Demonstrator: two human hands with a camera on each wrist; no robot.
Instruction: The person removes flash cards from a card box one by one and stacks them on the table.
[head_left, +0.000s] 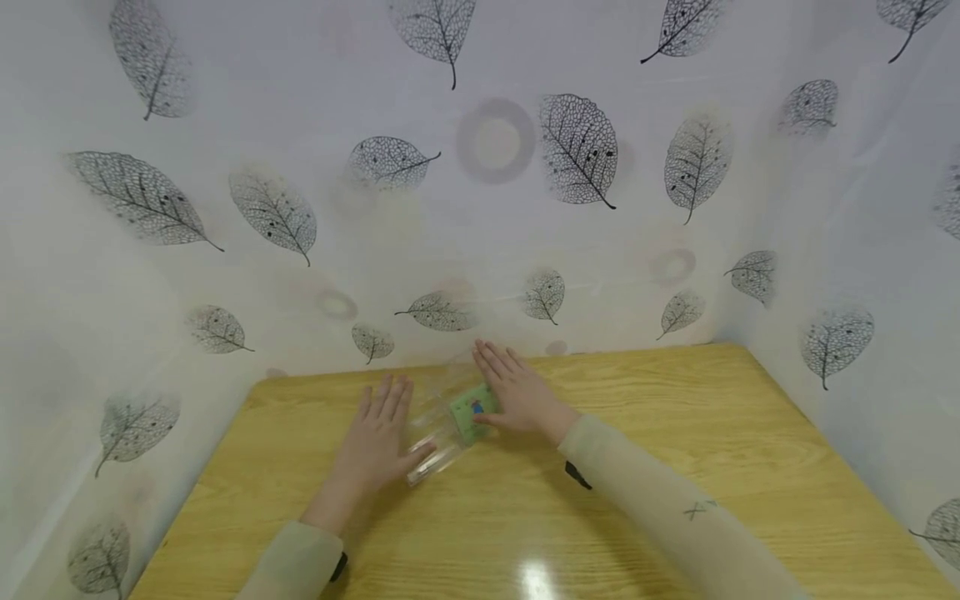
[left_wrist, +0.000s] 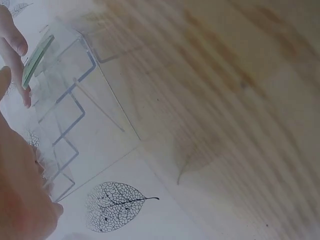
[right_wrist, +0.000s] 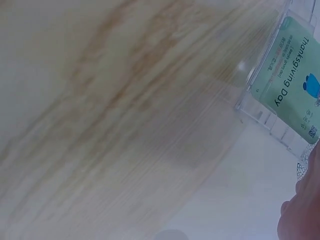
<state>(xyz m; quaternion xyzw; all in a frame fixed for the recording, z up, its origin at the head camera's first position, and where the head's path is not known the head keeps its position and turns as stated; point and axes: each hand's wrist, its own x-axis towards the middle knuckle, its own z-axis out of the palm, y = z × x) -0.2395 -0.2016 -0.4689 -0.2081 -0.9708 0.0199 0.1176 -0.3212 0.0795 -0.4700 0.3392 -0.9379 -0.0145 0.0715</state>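
A clear plastic stepped rack (head_left: 435, 458) stands at the back of the wooden table, its stair-like side edges showing in the left wrist view. A green card (head_left: 467, 419) with a blue figure lies in it, printed "Thanksgiving Day" in the right wrist view; the left wrist view shows it tilted, with some thickness. My left hand (head_left: 375, 446) is spread beside the rack's left side, thumb reaching over its near end. My right hand (head_left: 521, 396) lies along the right side with straight fingers, the thumb at the card's face.
The wood-grain table (head_left: 637, 400) extends to both sides and toward me. Behind it and along both sides hangs a pale sheet (head_left: 300, 108) printed with dark leaves. A bright light reflection lies on the tabletop near the front.
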